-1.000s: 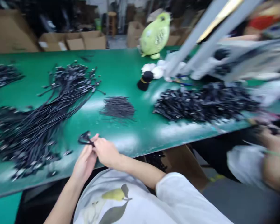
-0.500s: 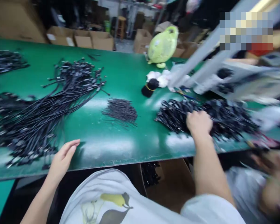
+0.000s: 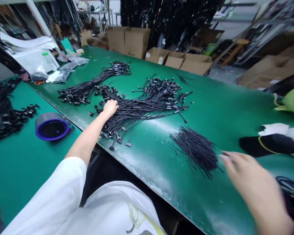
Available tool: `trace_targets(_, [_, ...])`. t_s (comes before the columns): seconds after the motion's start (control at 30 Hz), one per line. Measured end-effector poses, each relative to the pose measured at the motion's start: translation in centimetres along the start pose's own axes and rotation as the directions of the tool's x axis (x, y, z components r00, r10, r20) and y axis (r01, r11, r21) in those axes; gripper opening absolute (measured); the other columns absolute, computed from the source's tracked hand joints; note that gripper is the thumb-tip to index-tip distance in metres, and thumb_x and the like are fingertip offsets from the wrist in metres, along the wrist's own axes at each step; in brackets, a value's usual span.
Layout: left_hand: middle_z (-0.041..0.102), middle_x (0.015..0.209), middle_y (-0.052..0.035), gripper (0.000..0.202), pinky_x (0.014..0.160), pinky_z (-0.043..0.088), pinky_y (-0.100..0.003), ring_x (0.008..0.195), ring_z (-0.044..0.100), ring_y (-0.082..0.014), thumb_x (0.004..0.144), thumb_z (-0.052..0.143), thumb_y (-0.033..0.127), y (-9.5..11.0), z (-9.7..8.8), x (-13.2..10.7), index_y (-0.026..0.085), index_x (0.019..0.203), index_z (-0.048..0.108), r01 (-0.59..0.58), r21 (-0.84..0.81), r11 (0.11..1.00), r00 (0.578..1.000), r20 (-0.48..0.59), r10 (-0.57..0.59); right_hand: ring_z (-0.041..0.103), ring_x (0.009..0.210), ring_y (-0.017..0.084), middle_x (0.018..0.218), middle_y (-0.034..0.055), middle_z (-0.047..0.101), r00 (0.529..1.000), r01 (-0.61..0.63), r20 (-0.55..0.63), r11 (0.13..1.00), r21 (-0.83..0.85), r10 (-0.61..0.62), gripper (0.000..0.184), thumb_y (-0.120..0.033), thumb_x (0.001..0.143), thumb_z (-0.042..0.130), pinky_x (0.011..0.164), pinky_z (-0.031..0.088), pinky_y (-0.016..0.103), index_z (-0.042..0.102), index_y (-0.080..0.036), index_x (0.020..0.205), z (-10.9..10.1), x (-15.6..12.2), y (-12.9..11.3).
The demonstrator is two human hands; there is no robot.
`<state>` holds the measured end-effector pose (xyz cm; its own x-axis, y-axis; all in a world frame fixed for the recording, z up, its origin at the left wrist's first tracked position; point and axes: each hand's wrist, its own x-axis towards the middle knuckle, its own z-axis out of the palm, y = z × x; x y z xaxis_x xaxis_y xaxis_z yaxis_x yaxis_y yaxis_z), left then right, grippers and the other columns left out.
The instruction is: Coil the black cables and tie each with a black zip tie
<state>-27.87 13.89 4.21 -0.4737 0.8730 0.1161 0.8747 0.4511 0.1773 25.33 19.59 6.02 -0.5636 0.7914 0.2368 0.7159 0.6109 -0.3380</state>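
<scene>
Left hand (image 3: pixel 110 108) lies on the cable bundle (image 3: pixel 147 109), fingers curled narrowly over the strands; whether it grips any cannot be told. Right hand (image 3: pixel 245 173), motion-blurred and open, fingers extended and holding nothing visible, is just right of the wire tuft (image 3: pixel 194 151), fine and bristly, on the green bench (image 3: pixel 210 209). The bundle's smooth black cables fan out, ending in small metal-tipped connectors. Beyond the bundle stand cardboard boxes (image 3: pixel 196 63).
</scene>
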Motion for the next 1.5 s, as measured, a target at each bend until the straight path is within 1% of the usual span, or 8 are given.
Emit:
trace_targets(0.5, [0.064, 0.101, -0.0111, 0.024, 0.085, 0.041, -0.032, 0.096, 0.058, -0.0228, 0.095, 0.047, 0.029, -0.2, -0.6, 0.9, 0.014, 0.101, 0.065, -0.219, -0.103, 0.97, 0.974, -0.087, 0.21, 0.063, 0.09, 0.02, 0.101, 0.0097, 0.065, 0.78, 0.559, 0.388, 0.826, -0.08, -0.491, 0.029, -0.029, 0.1, 0.041, 0.08, 0.046, 0.033, 0.067, -0.016, 0.102, 8.1, 13.5, -22.3])
trace_targets(0.77, [0.064, 0.105, -0.0115, 0.033, 0.093, 0.04, -0.036, 0.103, 0.055, -0.024, 0.098, 0.037, 0.031, 5.0, -4.9, -4.5, 0.018, 0.104, 0.067, -0.498, -0.251, 0.83, 0.85, -0.332, 0.409, 0.061, 0.089, 0.016, 0.133, 0.0123, 0.049, 0.945, 0.311, 0.073, 0.944, 0.109, -0.32, 0.049, -0.023, 0.095, 0.049, 0.082, 0.05, 0.031, 0.039, -0.021, 0.142, 9.7, 16.5, -19.8])
trace_targets(0.87, [0.064, 0.092, -0.0087, 0.031, 0.081, 0.044, -0.031, 0.088, 0.059, -0.0205, 0.097, 0.041, 0.034, 7.1, -6.5, -9.2, 0.021, 0.101, 0.068, -0.628, -0.366, 0.687, 0.778, -0.314, 0.544, 0.06, 0.086, 0.015, 0.116, 0.008, 0.057, 0.949, 0.308, 0.069, 0.951, 0.006, -0.308, 0.033, -0.03, 0.094, 0.051, 0.074, 0.048, 0.027, 0.056, -0.023, 0.126, 9.3, 19.6, -19.7])
trace_targets(1.03, [0.065, 0.091, -0.0061, 0.026, 0.075, 0.044, -0.027, 0.082, 0.061, -0.0194, 0.092, 0.049, 0.036, 4.0, -8.7, -13.7, 0.023, 0.104, 0.068, -0.404, -0.447, 0.798, 0.911, -0.274, 0.308, 0.053, 0.093, 0.02, 0.103, 0.0099, 0.056, 0.957, 0.249, -0.108, 0.955, -0.163, -0.268, 0.032, -0.034, 0.099, 0.038, 0.076, 0.041, 0.029, 0.066, -0.018, 0.099, 4.1, 23.1, -18.3])
trace_targets(1.13, [0.066, 0.082, -0.0036, 0.022, 0.076, 0.044, -0.028, 0.079, 0.06, -0.0194, 0.09, 0.051, 0.037, -0.2, -9.1, -14.4, 0.023, 0.092, 0.068, -0.162, -0.569, 0.806, 0.98, -0.189, 0.064, 0.05, 0.1, 0.023, 0.107, 0.0131, 0.056, 0.851, 0.166, -0.432, 0.932, -0.321, -0.3, 0.039, -0.036, 0.101, 0.031, 0.082, 0.039, 0.033, 0.065, -0.016, 0.099, -1.2, 23.4, -16.2])
trace_targets(1.2, [0.062, 0.07, -0.0016, 0.025, 0.071, 0.044, -0.027, 0.071, 0.058, -0.0171, 0.088, 0.054, 0.041, -2.3, -9.0, -14.7, 0.021, 0.081, 0.066, -0.048, -0.753, 0.656, 0.997, -0.073, -0.01, 0.049, 0.103, 0.024, 0.112, 0.0158, 0.057, 0.794, 0.12, -0.513, 0.912, -0.391, -0.325, 0.04, -0.036, 0.102, 0.03, 0.082, 0.037, 0.034, 0.064, -0.015, 0.099, -4.1, 23.2, -14.4])
trace_targets(1.37, [0.039, 0.055, 0.0053, 0.032, 0.046, 0.032, -0.019, 0.048, 0.04, -0.007, 0.078, 0.069, 0.044, -3.1, -8.1, -15.1, 0.016, 0.069, 0.056, 0.128, -0.982, -0.141, 0.992, 0.13, -0.006, 0.048, 0.061, 0.014, 0.083, 0.0102, 0.058, 0.911, 0.143, -0.281, 0.87, -0.471, -0.302, 0.043, -0.046, 0.102, 0.023, 0.054, 0.024, 0.029, 0.059, -0.021, 0.097, -3.9, 19.6, -9.9])
trace_targets(1.5, [0.052, 0.066, 0.0014, 0.027, 0.048, 0.035, -0.019, 0.054, 0.047, -0.0086, 0.078, 0.068, 0.042, 0.2, -6.9, -14.9, 0.017, 0.085, 0.061, 0.156, -0.982, -0.107, 0.987, 0.152, 0.042, 0.045, 0.047, 0.014, 0.071, 0.0066, 0.056, 0.896, 0.423, 0.054, 0.808, -0.41, -0.441, 0.037, -0.041, 0.099, 0.028, 0.046, 0.019, 0.028, 0.056, -0.024, 0.081, 0.9, 11.6, -11.4])
